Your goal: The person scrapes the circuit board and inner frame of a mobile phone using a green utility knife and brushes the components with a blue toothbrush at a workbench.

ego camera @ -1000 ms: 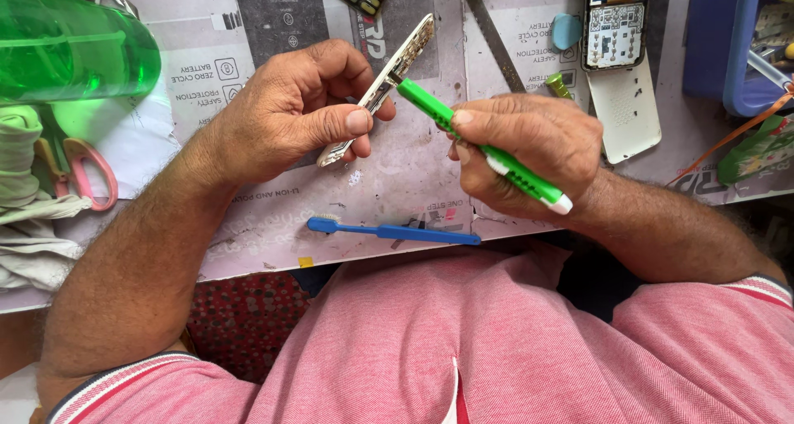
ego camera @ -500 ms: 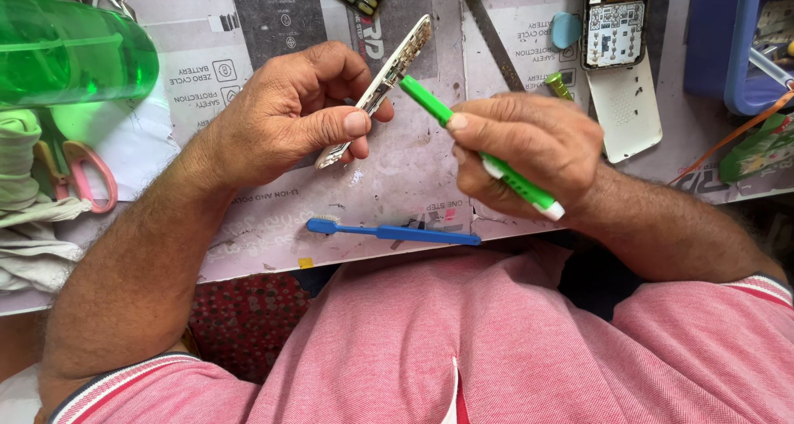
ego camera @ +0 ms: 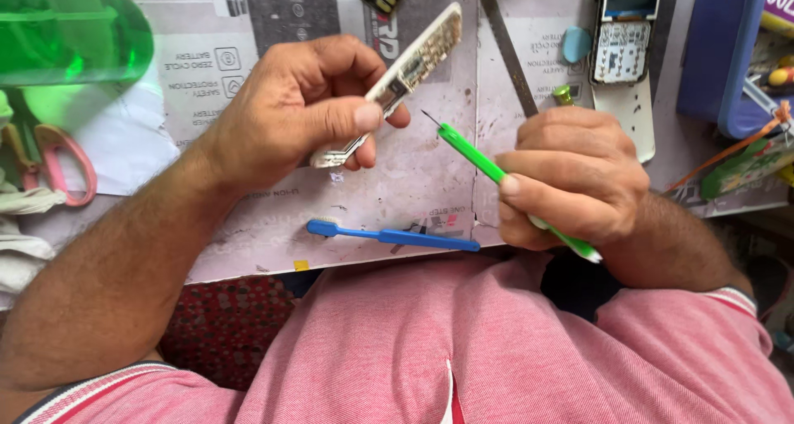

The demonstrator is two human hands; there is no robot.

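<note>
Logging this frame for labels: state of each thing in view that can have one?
Left hand: closed on the slim silver phone part, held tilted above the desk.
Right hand: closed on the green-handled screwdriver, tip clear of the phone part.
Blue toothbrush: lying flat on the desk, untouched.
Opened phone body: lying on the desk, insides exposed.
Pink-handled scissors: lying on the desk, partly hidden.

toothbrush [ego camera: 393, 235] on table [ego camera: 430, 176], scissors [ego camera: 58, 163] far left

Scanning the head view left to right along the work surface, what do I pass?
Green bottle → pink-handled scissors → left hand → phone circuit board → green screwdriver → right hand → opened phone → blue tray.
</note>
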